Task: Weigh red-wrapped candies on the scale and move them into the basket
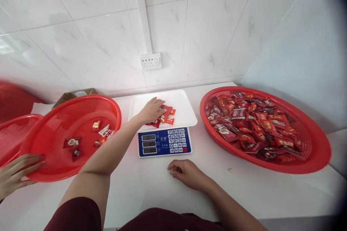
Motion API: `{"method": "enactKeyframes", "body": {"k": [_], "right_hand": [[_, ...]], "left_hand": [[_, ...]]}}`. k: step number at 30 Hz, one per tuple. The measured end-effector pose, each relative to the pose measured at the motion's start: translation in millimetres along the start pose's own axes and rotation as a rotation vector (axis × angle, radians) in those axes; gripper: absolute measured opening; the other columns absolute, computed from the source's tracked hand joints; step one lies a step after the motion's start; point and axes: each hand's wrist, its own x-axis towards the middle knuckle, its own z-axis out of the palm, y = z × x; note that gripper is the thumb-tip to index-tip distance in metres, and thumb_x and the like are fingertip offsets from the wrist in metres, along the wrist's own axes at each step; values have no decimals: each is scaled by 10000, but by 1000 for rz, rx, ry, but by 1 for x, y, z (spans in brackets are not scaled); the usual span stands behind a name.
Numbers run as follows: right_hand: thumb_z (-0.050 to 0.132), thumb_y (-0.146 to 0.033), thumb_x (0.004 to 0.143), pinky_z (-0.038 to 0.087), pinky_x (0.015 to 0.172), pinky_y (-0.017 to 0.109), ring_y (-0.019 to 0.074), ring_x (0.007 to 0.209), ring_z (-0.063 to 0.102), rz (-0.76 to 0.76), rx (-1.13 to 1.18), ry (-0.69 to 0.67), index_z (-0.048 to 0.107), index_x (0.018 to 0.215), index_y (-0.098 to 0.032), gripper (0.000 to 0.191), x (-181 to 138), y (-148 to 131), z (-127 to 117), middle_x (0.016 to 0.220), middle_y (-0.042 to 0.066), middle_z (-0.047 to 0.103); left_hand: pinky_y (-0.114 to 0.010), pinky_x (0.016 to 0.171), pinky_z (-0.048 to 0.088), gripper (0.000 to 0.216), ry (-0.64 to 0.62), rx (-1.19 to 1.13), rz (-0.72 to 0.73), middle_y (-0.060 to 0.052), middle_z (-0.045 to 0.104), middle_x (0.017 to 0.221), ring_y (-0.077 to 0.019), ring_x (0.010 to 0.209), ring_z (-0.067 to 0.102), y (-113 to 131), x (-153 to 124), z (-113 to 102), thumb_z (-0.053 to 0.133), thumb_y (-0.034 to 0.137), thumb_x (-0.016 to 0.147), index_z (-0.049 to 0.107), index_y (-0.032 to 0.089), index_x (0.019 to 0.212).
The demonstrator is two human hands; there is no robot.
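Observation:
My left hand reaches over the white tray of a digital scale. Its fingers are closed over a small pile of red wrapped candies lying on the tray. My right hand rests on the white table in front of the scale, fingers curled under, with nothing visible in it. A large red basket on the right is heaped with red and dark wrapped candies.
On the left, a tilted red basket holds a few candies; another person's hand grips its near rim. A second red basket lies behind it, with a cardboard box beyond. A wall socket sits above the scale.

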Motion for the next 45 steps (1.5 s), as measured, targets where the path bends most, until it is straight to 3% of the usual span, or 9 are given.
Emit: {"method": "enactKeyframes", "body": {"k": [9, 13, 21, 28, 32, 35, 39, 43, 45], "right_hand": [[480, -265, 815, 449, 709, 262, 182, 804, 637, -20, -102, 18, 662, 1018, -234, 274, -4, -4, 1, 883, 26, 709], [464, -259, 819, 448, 729, 273, 189, 827, 636, -23, -109, 11, 653, 1044, -238, 295, -5, -4, 1, 909, 30, 709], [452, -260, 816, 440, 719, 281, 199, 829, 636, 3, -126, 17, 650, 1051, -228, 309, -4, -7, 1, 900, 38, 707], [442, -285, 825, 439, 683, 275, 187, 773, 622, 21, -69, 18, 640, 1040, -223, 299, -3, -1, 3, 850, 26, 695], [432, -294, 832, 431, 664, 271, 179, 734, 611, 16, -67, 24, 638, 1032, -227, 295, -2, 1, 4, 804, 16, 686], [430, -303, 835, 430, 659, 272, 177, 723, 606, 14, -71, 24, 637, 1029, -228, 294, -2, 1, 4, 797, 16, 683], [433, -312, 835, 438, 681, 279, 187, 764, 616, 19, -71, 15, 636, 1034, -232, 295, -3, 0, 3, 851, 24, 692], [424, -297, 837, 441, 736, 295, 202, 835, 626, 8, -106, 0, 640, 1044, -233, 306, -5, -4, 3, 907, 35, 699], [422, -294, 835, 440, 752, 300, 206, 859, 626, 13, -120, -2, 642, 1045, -237, 309, -5, -5, 3, 930, 36, 699]], "left_hand": [[-364, 883, 424, 250, -15, -48, 20, -67, 596, 1046, -215, 1050, 523, -3, -11, -18, 396, 343, 880, 573, 194, 976], [-373, 863, 437, 338, -66, -115, -70, -78, 568, 1163, -226, 1047, 537, -11, -24, -25, 414, 421, 869, 522, 225, 1122], [-426, 1063, 255, 819, -189, -124, -20, -105, 288, 1444, -313, 1333, 225, -23, -29, -15, 652, 542, 665, 330, 228, 1350], [-384, 786, 446, 540, -33, -94, -61, -99, 558, 1025, -274, 949, 523, -19, -15, -7, 703, 529, 591, 522, 184, 964], [-371, 757, 438, 527, 123, -90, -141, -88, 564, 1011, -254, 911, 526, -18, -21, -12, 698, 436, 636, 467, 193, 1044], [-359, 793, 429, 563, 489, -72, -253, -80, 533, 1099, -240, 966, 524, -30, -46, -37, 677, 378, 681, 424, 218, 1158], [-422, 888, 386, 568, 920, 91, -552, -61, 510, 1135, -298, 1082, 471, -73, -116, -83, 686, 439, 676, 440, 244, 1149], [-551, 903, 324, 589, 834, 205, -973, -44, 518, 1099, -422, 1156, 381, -122, -200, -99, 630, 594, 648, 419, 250, 1077], [-618, 854, 309, 577, 725, 198, -1027, -63, 546, 1024, -467, 1162, 350, -137, -229, -96, 538, 664, 669, 424, 238, 1041]]}}
